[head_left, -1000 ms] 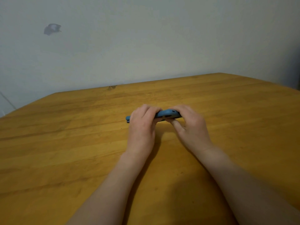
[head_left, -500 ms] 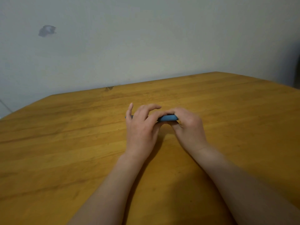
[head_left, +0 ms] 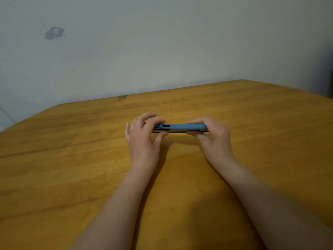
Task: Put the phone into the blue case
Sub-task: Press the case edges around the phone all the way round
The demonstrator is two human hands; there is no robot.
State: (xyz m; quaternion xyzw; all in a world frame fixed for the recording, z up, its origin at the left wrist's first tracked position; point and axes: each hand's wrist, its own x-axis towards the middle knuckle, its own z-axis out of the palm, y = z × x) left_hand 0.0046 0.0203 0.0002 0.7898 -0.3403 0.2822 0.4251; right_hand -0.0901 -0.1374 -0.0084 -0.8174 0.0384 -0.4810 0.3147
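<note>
The blue case (head_left: 182,126) is held edge-on and level a little above the wooden table (head_left: 72,159), a slot cut-out showing on its near side. A thin dark strip along its underside is the phone (head_left: 173,131), lying against the case. My left hand (head_left: 144,139) pinches the left end with thumb below and fingers above. My right hand (head_left: 212,138) grips the right end the same way. How deep the phone sits in the case is hidden.
A pale wall (head_left: 162,51) with a grey scuff mark (head_left: 54,33) rises right behind the table's far edge. The table's far left corner is cut at an angle.
My hands have moved apart along the case, so more of its blue side shows between them. My left fingers, lifted half a second ago, are curled on the left end again.
</note>
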